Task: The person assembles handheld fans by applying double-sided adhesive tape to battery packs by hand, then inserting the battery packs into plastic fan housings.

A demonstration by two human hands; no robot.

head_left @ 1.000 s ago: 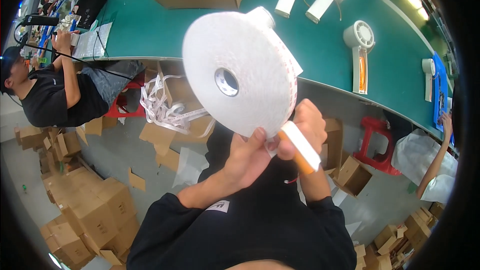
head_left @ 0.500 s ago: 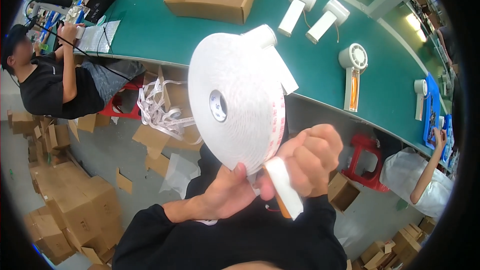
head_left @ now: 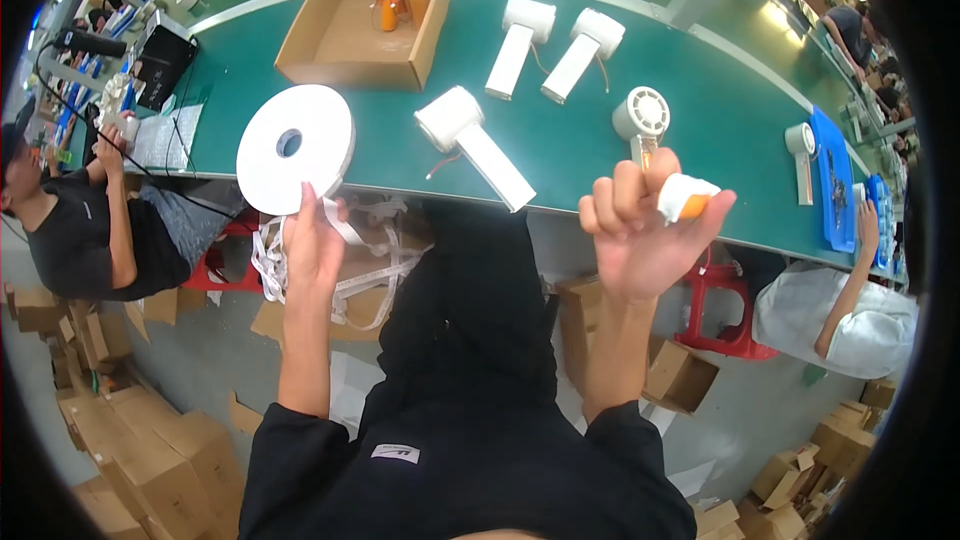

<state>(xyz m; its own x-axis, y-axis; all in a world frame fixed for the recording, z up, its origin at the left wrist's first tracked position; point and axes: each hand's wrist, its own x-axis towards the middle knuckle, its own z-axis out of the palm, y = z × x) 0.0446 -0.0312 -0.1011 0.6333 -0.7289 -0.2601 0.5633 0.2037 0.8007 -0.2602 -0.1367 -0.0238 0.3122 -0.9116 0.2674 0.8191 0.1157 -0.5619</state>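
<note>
Large white tape roll [head_left: 293, 148] is gripped at its lower edge by the left hand [head_left: 313, 240], fingers closed on the rim; roll is held on edge at the near border of the green surface [head_left: 560, 130], left of centre. A loose white strip [head_left: 345, 232] hangs from the roll beside the thumb.

Right hand [head_left: 640, 230] is raised, well apart from the roll. A small orange part wrapped in white tape [head_left: 686, 196] is pinched between thumb and fingertips; remaining fingers are curled.

On the surface: a white handheld fan [head_left: 475, 145] lies between the two hands, two more white handheld fans [head_left: 550, 45] farther back, a round white fan head [head_left: 640, 117] just above the right hand. An open cardboard box [head_left: 345, 35] with orange parts sits at the far left.

A tangle of white strips [head_left: 345, 275] is seen below the surface edge. Flattened cartons [head_left: 120, 430] are piled on the floor. One seated person [head_left: 80, 230] is at left, another [head_left: 850, 310] at right.
</note>
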